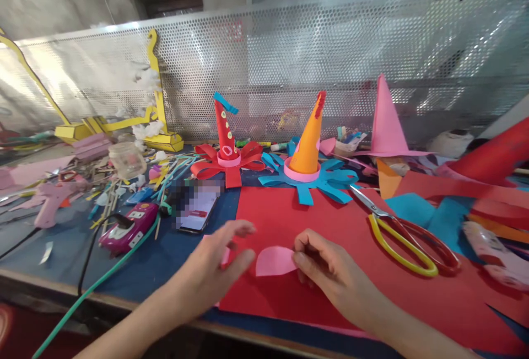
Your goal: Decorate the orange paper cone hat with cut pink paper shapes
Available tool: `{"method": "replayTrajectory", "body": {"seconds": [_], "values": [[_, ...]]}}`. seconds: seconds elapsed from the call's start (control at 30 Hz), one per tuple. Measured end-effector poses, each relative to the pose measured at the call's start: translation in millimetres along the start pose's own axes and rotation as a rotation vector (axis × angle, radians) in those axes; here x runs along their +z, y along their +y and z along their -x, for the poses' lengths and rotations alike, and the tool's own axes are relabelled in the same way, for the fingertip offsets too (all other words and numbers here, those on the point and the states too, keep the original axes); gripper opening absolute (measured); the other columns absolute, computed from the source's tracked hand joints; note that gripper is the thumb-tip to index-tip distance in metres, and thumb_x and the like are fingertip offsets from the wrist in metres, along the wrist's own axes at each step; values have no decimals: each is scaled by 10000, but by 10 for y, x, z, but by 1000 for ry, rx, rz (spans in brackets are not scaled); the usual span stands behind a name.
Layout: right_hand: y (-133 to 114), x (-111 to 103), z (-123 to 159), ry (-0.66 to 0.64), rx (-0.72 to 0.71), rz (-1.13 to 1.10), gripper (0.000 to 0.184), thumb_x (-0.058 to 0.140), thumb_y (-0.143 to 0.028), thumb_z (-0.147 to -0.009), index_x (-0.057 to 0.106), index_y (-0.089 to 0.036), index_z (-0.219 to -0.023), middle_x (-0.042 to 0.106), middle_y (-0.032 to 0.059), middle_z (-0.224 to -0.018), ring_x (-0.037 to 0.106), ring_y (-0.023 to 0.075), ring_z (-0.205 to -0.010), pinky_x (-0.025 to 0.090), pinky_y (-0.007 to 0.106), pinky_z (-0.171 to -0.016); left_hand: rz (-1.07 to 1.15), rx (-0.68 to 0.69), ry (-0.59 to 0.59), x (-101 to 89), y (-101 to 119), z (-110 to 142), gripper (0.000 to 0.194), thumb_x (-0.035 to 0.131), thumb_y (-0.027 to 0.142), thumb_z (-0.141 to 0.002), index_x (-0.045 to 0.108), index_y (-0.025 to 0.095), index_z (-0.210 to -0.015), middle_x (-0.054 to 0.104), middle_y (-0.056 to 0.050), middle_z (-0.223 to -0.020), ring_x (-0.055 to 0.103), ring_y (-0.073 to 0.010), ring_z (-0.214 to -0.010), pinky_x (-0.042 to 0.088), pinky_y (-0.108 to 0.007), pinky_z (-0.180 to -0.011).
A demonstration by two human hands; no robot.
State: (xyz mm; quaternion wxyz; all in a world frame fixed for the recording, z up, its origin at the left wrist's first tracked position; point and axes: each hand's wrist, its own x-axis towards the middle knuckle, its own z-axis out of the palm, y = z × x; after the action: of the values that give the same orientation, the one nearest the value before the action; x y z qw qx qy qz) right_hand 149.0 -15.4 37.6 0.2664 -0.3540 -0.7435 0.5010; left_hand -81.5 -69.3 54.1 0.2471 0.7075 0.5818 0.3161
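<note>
A small pink paper piece (273, 261) with a rounded top edge is pinched at its right end between the thumb and fingers of my right hand (324, 262). Across from it, my left hand (215, 260) hovers with thumb and fingers apart, not touching the piece. A bit of pink paper (225, 257) shows behind the left thumb; whether the hand touches it I cannot tell. Under both hands lies a large red paper sheet (264, 215). Scissors (403, 232) with one yellow and one red handle rest on the sheet to the right of my right hand.
Behind the sheet stand a red cone hat (223, 135), an orange cone hat (306, 144) and a pink cone hat (386, 122). To the left lie a phone (200, 210), a purple power strip (130, 226) with cables and a pink glue gun (52, 202). Paper scraps crowd the right.
</note>
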Motion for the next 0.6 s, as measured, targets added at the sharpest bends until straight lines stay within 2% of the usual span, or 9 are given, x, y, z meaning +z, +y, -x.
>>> {"method": "replayTrajectory", "body": {"seconds": [0.07,0.13,0.23,0.33,0.47,0.6], "values": [[-19,-29,6,0,-11,-11,264,402,-437,-943,431,-215,-802,486,-39,-660,440,117,-610,357,239,-571,110,14,-132,161,146,-63,380,488,382,-863,504,227,-1209,643,-70,-1138,613,-183,-964,458,-246,-791],[-30,-62,14,22,-25,-23,262,415,-438,-939,444,-215,-806,494,-39,-667,462,116,-619,366,238,-584,88,31,-168,265,221,-139,341,483,369,-866,551,230,-1169,686,-48,-963,626,-174,-835,435,-233,-699],[-41,-100,28,79,-33,-30,237,445,-428,-929,456,-218,-820,499,-44,-670,487,114,-633,381,235,-603,61,31,-168,310,275,-245,219,442,310,-876,630,216,-937,641,5,-704,573,-134,-638,361,-216,-583],[-62,-116,32,115,-35,-41,219,460,-433,-919,469,-223,-858,502,-43,-681,480,114,-633,386,233,-594,109,-39,-175,281,331,-320,208,480,320,-850,569,193,-712,533,40,-551,511,-112,-542,312,-207,-528],[-73,-136,-4,145,-14,-67,245,483,-469,-893,491,-225,-918,510,-42,-675,473,114,-606,390,235,-562,59,-16,-110,257,421,-398,230,533,350,-828,554,187,-666,530,40,-575,468,-105,-552,275,-212,-529],[-78,-216,-48,224,-48,24,238,505,-451,-888,549,-221,-842,540,-34,-630,504,124,-598,407,255,-596,53,74,-52,315,459,-499,293,525,418,-837,553,187,-660,502,41,-553,420,-99,-517,246,-234,-520]]}}
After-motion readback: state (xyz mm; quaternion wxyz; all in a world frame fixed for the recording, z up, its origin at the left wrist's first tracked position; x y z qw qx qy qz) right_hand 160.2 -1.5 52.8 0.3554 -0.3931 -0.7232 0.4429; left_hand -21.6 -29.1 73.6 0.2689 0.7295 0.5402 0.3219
